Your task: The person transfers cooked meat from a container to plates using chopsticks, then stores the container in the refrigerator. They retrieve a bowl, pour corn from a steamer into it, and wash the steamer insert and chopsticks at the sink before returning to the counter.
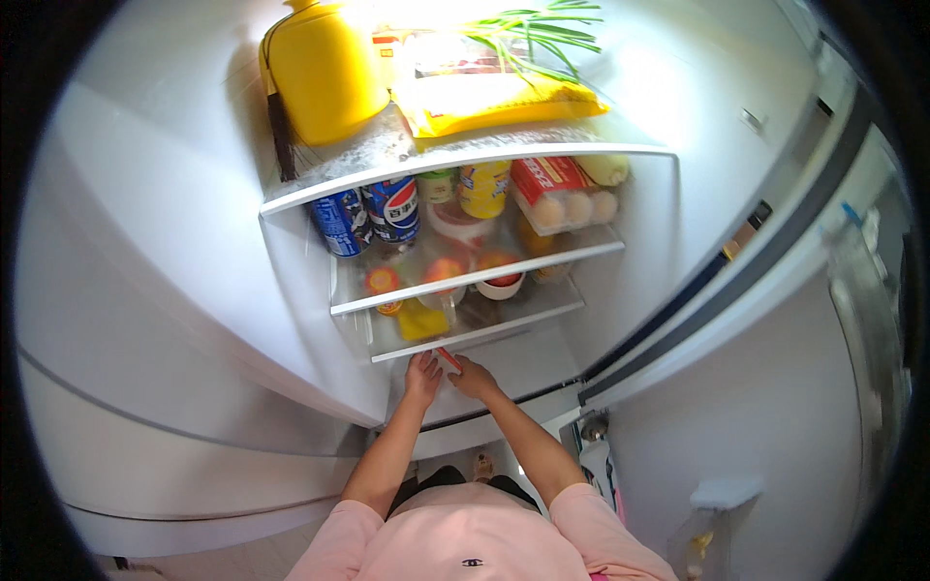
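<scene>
My right hand (474, 378) grips a slim red stick-like item (449, 359), too small to name surely. Its far end reaches the front edge of the lowest glass shelf (465, 343) of an open refrigerator. Close by on the left is my left hand (423, 374), fingers slightly curled and apart just under that edge, with nothing visible in it. Both hands are over the white refrigerator floor (538, 356). Above them on the lowest shelf are a yellow packet (423, 321), a yellow-and-red container (383, 283) and a white bowl (501, 289) with red fruit.
Higher shelves hold Pepsi cans (392, 209), a yellow can (484, 189), an egg carton (567, 200), a large yellow container (323, 72), a yellow bag (501, 105) and green stalks (538, 36). The open door (726, 436) stands to the right. White shelf edges (472, 279) jut above my hands.
</scene>
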Demonstrator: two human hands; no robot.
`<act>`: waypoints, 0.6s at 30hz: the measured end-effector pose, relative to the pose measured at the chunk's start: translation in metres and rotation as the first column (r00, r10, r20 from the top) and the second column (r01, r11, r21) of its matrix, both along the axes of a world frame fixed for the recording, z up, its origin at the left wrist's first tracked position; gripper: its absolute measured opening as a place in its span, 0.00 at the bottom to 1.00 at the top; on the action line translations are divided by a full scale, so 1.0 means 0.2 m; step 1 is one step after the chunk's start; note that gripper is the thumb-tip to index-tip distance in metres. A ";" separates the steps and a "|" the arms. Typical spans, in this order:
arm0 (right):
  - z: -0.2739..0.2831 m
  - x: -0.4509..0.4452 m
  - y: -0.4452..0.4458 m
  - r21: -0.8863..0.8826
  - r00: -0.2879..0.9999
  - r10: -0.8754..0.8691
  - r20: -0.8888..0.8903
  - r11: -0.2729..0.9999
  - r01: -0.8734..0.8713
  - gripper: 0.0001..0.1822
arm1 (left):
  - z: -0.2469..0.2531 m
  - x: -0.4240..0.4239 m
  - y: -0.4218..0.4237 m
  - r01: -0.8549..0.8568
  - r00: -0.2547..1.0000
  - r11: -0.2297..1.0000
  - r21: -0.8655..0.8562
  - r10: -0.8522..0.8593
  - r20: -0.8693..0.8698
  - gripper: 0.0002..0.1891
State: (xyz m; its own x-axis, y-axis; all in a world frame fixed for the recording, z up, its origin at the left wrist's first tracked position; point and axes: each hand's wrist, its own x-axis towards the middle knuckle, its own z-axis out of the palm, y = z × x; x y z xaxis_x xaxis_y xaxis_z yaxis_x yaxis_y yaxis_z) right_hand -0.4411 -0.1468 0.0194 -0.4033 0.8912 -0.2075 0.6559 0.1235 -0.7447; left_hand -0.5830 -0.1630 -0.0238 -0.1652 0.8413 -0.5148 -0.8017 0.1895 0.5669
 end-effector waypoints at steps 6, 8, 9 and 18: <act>0.20 0.16 -0.47 -0.075 0.994 -0.093 0.065 0.992 0.098 0.23 | 0.14 0.10 -0.25 0.059 0.990 0.997 0.042 -0.053 -0.132 0.24; 0.24 0.24 -0.68 0.000 0.981 -0.193 -0.017 0.981 0.193 0.20 | 0.17 0.14 -0.31 0.126 0.975 0.991 0.042 -0.116 -0.191 0.22; 0.26 0.28 -0.78 -0.018 0.975 -0.220 -0.018 0.975 0.219 0.20 | 0.18 0.17 -0.35 0.156 0.965 0.987 0.029 -0.146 -0.218 0.20; 0.48 0.72 -1.77 0.002 0.856 -0.506 0.103 0.861 0.508 0.18 | 0.24 0.41 -0.93 0.593 0.738 0.805 0.007 -0.540 -0.405 0.12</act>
